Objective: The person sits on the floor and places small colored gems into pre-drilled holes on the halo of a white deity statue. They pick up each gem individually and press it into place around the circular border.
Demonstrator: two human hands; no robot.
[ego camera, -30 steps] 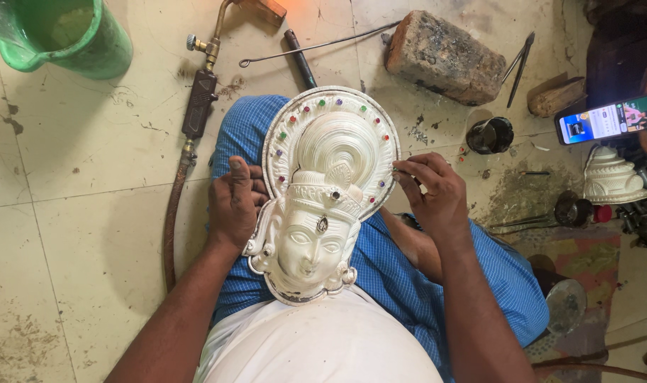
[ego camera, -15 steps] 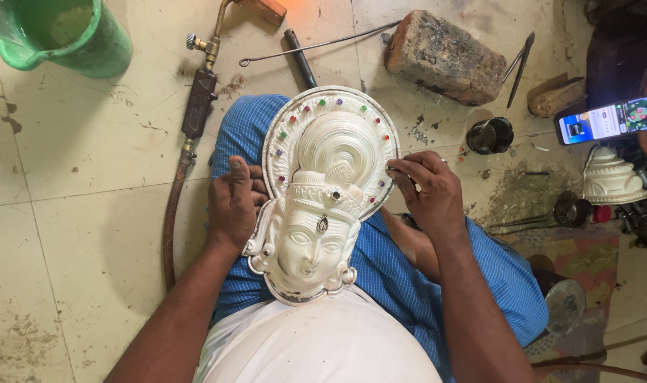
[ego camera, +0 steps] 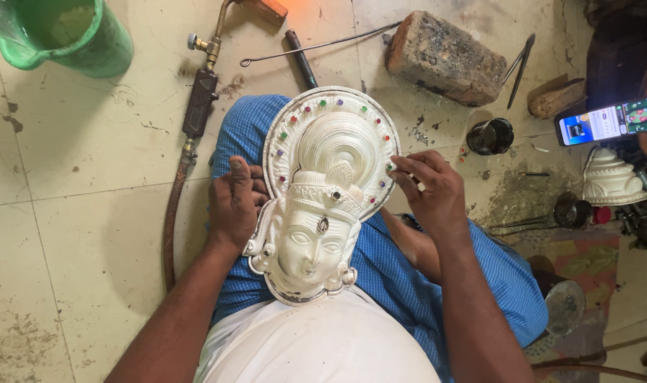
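Note:
A silver-white metal face mask with a round halo rimmed with small coloured stones lies on my lap, over blue checked cloth. My left hand grips the mask's left edge beside the face and steadies it. My right hand rests on the halo's right rim, fingertips pinched together against the stones there. Whether a small stone sits between those fingertips cannot be made out.
A green plastic jug stands at the top left. A gas torch with hose lies left of my knee. A brick, a wire rod, a small black pot, a lit phone and a white metal piece lie to the right.
My right hand has slid a little inward along the halo's right rim, fingertips now pressed on the stones. The left hand and the mask stay put.

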